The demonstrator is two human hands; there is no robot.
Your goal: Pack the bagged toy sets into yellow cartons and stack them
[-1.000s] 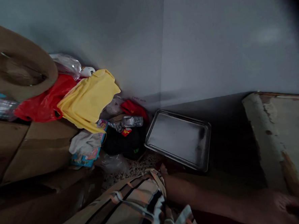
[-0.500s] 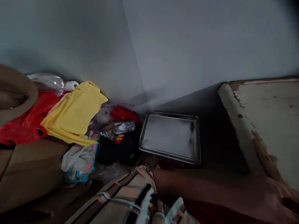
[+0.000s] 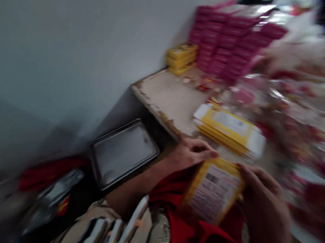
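A yellow printed carton [image 3: 213, 193] with a pale panel of text and a barcode is tilted in front of me, over a red cloth [image 3: 169, 187]. My right hand [image 3: 263, 196] grips its right side, fingers along the upper right edge. My left hand [image 3: 192, 152] is curled, thumb and fingertips closed at the carton's top corner; blur softens the contact. Just beyond, on the worn white table, lies a stack of flattened yellow cartons [image 3: 229, 126] with white end flaps.
The table [image 3: 166, 95] has a chipped edge. At its back stand small yellow boxes [image 3: 182, 58] beside stacked magenta packs [image 3: 220, 41]. Blurred clear-wrapped packets [image 3: 276, 96] cover the right side. A metal tray [image 3: 123, 153] and a red bundle [image 3: 52, 172] lie at left, below the wall.
My view has swung right, bringing the table's goods into sight. My left hand has come from the table edge to the yellow carton. My right hand has come into view gripping that carton.
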